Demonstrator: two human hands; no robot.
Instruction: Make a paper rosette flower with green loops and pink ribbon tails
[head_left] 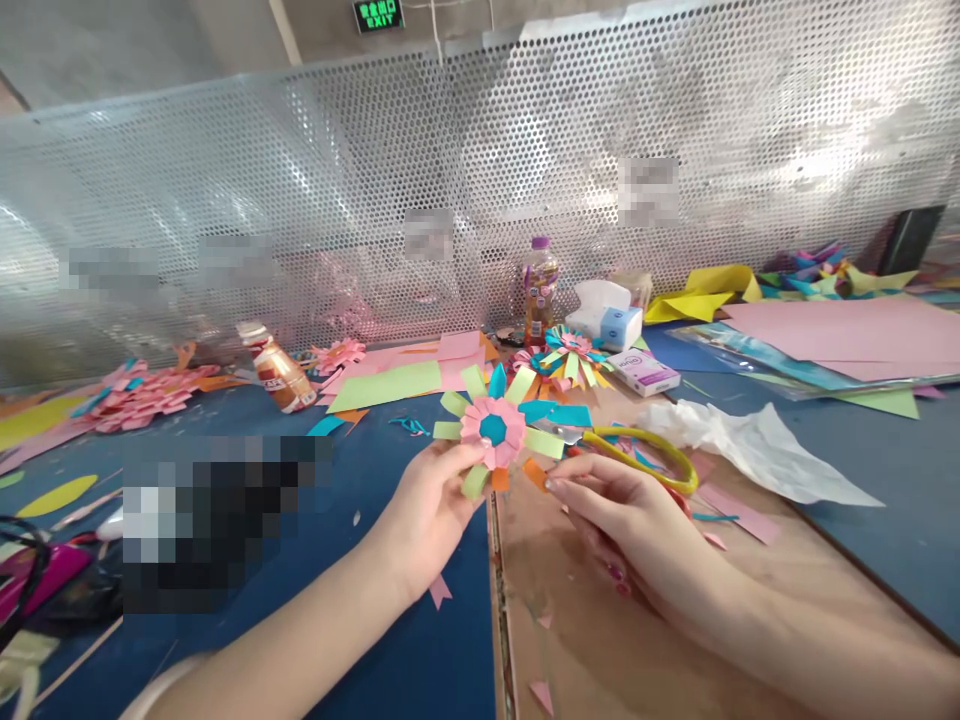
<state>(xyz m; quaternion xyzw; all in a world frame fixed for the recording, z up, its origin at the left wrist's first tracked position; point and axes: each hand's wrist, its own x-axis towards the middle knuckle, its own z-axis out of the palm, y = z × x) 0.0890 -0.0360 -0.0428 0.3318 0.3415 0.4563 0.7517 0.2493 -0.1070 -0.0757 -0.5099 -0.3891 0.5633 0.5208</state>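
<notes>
Paper flower (493, 430) hung over the surface (442, 675), pinched by the left hand (439, 490); just off its lower right, the right hand (619, 505) pinched an orange strip (535, 475), whose long axis slanted up toward the flower.

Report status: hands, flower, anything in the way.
Left hand holds paper flower. Right hand pinches orange strip. Yellow-handled scissors close beyond right hand.

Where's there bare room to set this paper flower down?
Blue tabletop is bare right of the crumpled tissue, and between left forearm and brown board, below the pink scrap. Beyond the held flower it's crowded: purple-capped bottle, tissue pack, more flowers.
</notes>
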